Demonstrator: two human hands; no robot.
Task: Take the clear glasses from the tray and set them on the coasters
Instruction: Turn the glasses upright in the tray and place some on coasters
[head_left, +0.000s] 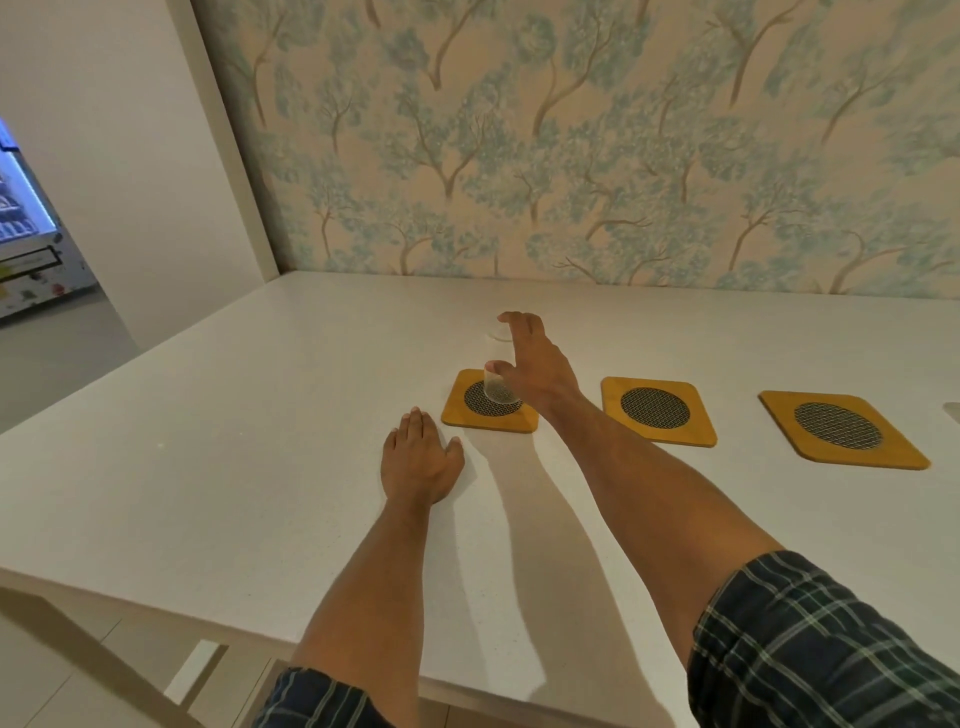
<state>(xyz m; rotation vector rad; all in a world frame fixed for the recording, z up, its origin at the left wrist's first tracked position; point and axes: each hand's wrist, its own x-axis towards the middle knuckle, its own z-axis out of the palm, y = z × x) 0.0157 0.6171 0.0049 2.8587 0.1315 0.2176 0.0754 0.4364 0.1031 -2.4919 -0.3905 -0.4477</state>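
A clear glass (497, 391) stands upright on the mesh centre of the leftmost wooden coaster (467, 423). My right hand (537, 369) wraps it from the right, thumb across its front and fingers reaching behind its rim. My left hand (420, 460) lies flat on the white table, palm down, just left of that coaster and holding nothing. Two more coasters lie bare in a row to the right, the middle coaster (658, 410) and the right coaster (841, 431). A pale sliver at the right frame edge (953, 410) may be the tray; I cannot tell.
The white table (234, 441) runs back to a wall with tree-patterned wallpaper (571, 156). Its near edge is close to my body and its left edge drops to the floor. A lit vending machine (26, 234) stands far left.
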